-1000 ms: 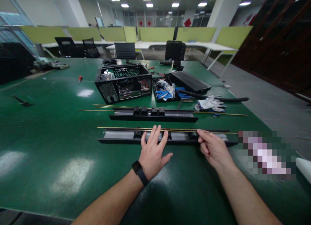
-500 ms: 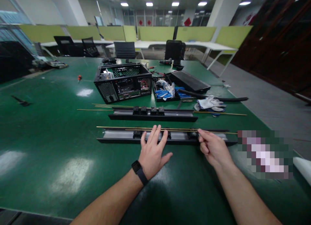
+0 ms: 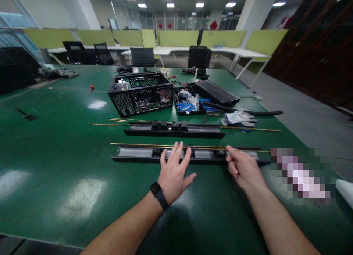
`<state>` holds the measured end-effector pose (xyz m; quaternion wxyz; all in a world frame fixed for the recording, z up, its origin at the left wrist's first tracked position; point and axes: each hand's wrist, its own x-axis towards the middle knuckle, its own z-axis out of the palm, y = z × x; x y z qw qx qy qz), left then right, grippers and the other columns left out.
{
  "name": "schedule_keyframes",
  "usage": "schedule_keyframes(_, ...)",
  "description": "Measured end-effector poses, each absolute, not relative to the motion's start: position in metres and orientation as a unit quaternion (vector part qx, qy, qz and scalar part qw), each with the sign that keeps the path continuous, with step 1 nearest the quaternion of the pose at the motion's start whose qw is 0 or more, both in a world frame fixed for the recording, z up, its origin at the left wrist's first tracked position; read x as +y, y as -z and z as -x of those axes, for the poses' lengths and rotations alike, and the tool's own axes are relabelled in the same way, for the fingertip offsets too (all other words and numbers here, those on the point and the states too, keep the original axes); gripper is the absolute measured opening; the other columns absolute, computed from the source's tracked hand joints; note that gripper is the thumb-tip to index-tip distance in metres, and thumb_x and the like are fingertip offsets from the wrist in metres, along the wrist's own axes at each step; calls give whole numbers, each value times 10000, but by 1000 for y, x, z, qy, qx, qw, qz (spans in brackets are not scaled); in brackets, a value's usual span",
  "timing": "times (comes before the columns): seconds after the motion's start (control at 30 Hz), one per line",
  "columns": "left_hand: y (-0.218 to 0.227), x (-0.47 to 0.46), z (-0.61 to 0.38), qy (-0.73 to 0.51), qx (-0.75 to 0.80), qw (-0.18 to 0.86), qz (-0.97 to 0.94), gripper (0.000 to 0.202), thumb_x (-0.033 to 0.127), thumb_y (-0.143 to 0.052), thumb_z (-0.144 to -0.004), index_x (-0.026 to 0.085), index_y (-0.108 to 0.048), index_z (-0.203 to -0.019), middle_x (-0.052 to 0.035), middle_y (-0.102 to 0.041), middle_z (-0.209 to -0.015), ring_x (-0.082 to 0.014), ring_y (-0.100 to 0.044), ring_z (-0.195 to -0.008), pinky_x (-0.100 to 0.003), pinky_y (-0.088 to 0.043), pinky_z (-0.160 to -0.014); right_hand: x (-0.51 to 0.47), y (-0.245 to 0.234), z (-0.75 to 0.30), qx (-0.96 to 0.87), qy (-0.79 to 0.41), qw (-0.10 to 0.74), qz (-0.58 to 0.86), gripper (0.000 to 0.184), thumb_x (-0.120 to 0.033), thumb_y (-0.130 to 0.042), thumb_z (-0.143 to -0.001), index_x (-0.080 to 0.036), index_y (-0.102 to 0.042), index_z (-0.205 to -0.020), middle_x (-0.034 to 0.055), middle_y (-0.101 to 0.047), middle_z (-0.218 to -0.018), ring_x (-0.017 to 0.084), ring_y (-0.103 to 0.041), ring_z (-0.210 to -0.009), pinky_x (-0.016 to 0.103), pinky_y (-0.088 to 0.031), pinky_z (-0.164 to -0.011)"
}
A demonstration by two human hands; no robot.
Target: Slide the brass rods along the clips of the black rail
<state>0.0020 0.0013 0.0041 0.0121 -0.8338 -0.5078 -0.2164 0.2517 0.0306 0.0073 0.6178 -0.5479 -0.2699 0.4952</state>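
A long black rail (image 3: 138, 155) with a silver channel lies across the green table (image 3: 68, 166) in front of me. Thin brass rods (image 3: 129, 145) lie along its top. My left hand (image 3: 173, 172) rests flat on the rail's middle, fingers stretched and spread, a black watch on the wrist. My right hand (image 3: 242, 168) is curled at the rail's right part, thumb and fingers pinched on a brass rod. A second black rail (image 3: 198, 130) with several small black blocks lies parallel, just beyond.
Behind the rails stand an open black computer case (image 3: 140, 93), a tray with blue and white gloves (image 3: 189, 102), a flat black panel (image 3: 215, 92), white gloves (image 3: 238, 117) and a black hose (image 3: 261, 112). The table edge runs along the right. Chairs and desks stand beyond.
Almost nothing has moved. My right hand has shifted very slightly to the right along the rod; my left hand stays flat on the rail.
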Motion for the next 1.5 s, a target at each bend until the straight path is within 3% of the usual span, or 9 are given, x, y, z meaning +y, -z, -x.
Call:
schedule_keyframes(0.23,-4,1,-2,213,-513,9,832,767,443,-670,-860,218,-353,-1521,-147,-225,-1637,-304,-171,-1521,-598,-178,-1179,31,-5,-252,-283,-496,609,550,336,-363,-887,-668,-131,-682,-798,-22,-581,-565,22,-365,-267,133,-197,-238)
schedule_keyframes(0.83,-4,2,-2,207,-511,6,834,765,454,-664,-866,229,-348,-1525,-140,-212,-1641,-306,-194,-1515,-608,-178,-1174,31,-8,-253,-266,-505,615,544,400,-396,-880,-660,-167,-551,-661,-31,-549,-535,27,-348,-262,140,-218,-231)
schedule_keyframes(1.2,-2,2,-2,213,-511,9,833,779,455,-670,-859,227,-342,-1528,-149,-229,-1636,-311,-180,-1518,-601,-182,-1177,32,-5,-251,-283,-497,608,551,359,-371,-895,-649,-124,-678,-791,-28,-571,-562,18,-359,-266,134,-191,-236)
schedule_keyframes(1.5,-3,2,-2,217,-506,15,835,771,440,-669,-859,216,-349,-1524,-152,-246,-1630,-316,-207,-1510,-601,-180,-1178,33,-5,-252,-270,-503,616,542,344,-346,-898,-640,-131,-634,-690,-23,-561,-548,22,-361,-265,140,-202,-237)
